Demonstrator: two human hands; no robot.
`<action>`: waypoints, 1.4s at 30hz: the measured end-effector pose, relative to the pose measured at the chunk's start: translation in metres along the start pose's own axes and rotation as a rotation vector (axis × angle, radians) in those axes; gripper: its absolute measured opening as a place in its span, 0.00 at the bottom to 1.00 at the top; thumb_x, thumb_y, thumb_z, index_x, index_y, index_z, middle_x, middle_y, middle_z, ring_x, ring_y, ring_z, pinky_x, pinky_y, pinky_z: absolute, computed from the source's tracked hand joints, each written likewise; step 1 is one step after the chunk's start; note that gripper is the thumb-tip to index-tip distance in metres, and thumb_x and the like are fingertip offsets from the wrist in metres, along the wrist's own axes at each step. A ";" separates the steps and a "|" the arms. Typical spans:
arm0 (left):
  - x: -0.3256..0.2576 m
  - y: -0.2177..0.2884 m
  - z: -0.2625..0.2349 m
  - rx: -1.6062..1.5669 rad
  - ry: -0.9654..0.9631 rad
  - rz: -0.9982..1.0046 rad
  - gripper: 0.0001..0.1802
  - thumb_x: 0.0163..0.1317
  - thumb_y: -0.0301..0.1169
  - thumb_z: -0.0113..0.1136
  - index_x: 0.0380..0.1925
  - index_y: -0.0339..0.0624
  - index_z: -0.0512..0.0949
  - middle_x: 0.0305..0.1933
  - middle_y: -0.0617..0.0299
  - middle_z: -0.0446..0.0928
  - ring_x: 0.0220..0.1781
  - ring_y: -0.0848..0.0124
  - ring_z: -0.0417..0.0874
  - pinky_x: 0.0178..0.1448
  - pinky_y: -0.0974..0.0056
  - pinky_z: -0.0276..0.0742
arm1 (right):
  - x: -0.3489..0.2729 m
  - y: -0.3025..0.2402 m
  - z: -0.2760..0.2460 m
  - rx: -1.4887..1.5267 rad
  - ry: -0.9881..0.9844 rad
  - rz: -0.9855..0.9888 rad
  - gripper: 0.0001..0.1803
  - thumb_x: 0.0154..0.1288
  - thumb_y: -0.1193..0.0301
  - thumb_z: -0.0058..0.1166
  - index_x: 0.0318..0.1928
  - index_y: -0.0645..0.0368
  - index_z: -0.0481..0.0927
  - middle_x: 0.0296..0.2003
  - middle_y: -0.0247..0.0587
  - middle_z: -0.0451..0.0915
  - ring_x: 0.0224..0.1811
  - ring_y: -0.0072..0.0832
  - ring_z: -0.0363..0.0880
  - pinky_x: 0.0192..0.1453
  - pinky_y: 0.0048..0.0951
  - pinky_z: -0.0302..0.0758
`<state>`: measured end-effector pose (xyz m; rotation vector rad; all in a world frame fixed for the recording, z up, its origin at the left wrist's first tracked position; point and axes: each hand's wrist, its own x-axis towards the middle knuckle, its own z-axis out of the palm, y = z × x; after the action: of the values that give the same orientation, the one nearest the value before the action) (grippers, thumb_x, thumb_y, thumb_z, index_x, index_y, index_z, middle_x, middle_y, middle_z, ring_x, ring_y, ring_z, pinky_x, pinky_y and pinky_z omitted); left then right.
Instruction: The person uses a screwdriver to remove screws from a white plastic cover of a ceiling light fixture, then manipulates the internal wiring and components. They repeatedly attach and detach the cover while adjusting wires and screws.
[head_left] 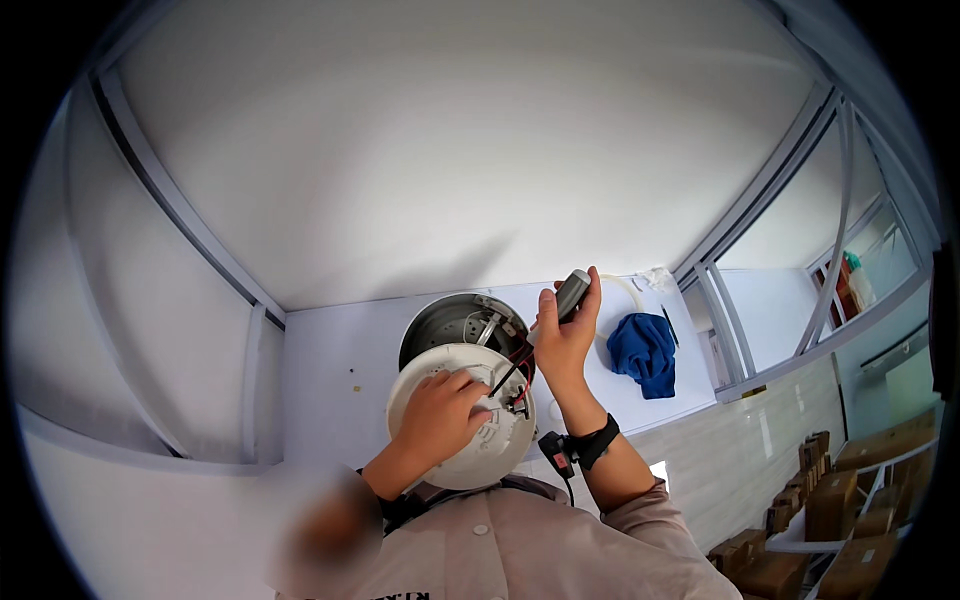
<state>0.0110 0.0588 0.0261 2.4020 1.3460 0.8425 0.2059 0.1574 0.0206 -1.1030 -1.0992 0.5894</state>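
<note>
A round white plastic base is tilted against me, its ribbed inner side up, in front of a round metal pot. My left hand steadies the base, fingers bent over its inner side, with thumb and forefinger near a screwdriver's tip. My right hand is closed round the grey handle of that screwdriver. Its dark shaft slants down and left to the inside of the base; what the tip touches is too small to tell. Red and black wires run at the base's right side, near the pot.
On the white table, a crumpled blue cloth lies right of my right hand, beside a thin dark pen-like tool. A pale curved tube lies behind it. Framed panels enclose the sides. Cardboard boxes stand on shelving at lower right.
</note>
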 end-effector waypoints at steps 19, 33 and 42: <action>0.001 -0.009 0.020 0.072 0.071 0.058 0.07 0.63 0.36 0.72 0.36 0.46 0.86 0.36 0.62 0.82 0.40 0.58 0.86 0.44 0.53 0.82 | 0.004 -0.010 -0.007 0.036 0.027 0.089 0.41 0.76 0.71 0.60 0.80 0.67 0.52 0.51 0.47 0.80 0.41 0.27 0.82 0.45 0.29 0.81; 0.001 -0.003 0.015 -0.287 0.032 -0.240 0.11 0.65 0.36 0.73 0.38 0.40 0.89 0.36 0.55 0.87 0.32 0.62 0.87 0.38 0.60 0.81 | 0.008 -0.023 -0.002 0.094 0.000 0.058 0.41 0.76 0.72 0.61 0.80 0.63 0.52 0.53 0.49 0.79 0.44 0.26 0.81 0.47 0.28 0.80; 0.011 0.008 0.007 -0.325 -0.046 -0.378 0.11 0.64 0.38 0.74 0.38 0.43 0.90 0.30 0.58 0.87 0.29 0.66 0.86 0.36 0.61 0.79 | 0.011 -0.032 0.000 0.156 0.005 0.026 0.42 0.75 0.72 0.63 0.80 0.62 0.52 0.56 0.49 0.80 0.42 0.25 0.82 0.39 0.26 0.81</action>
<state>0.0252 0.0643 0.0283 1.8364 1.4536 0.8189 0.2066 0.1546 0.0542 -0.9842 -1.0180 0.6813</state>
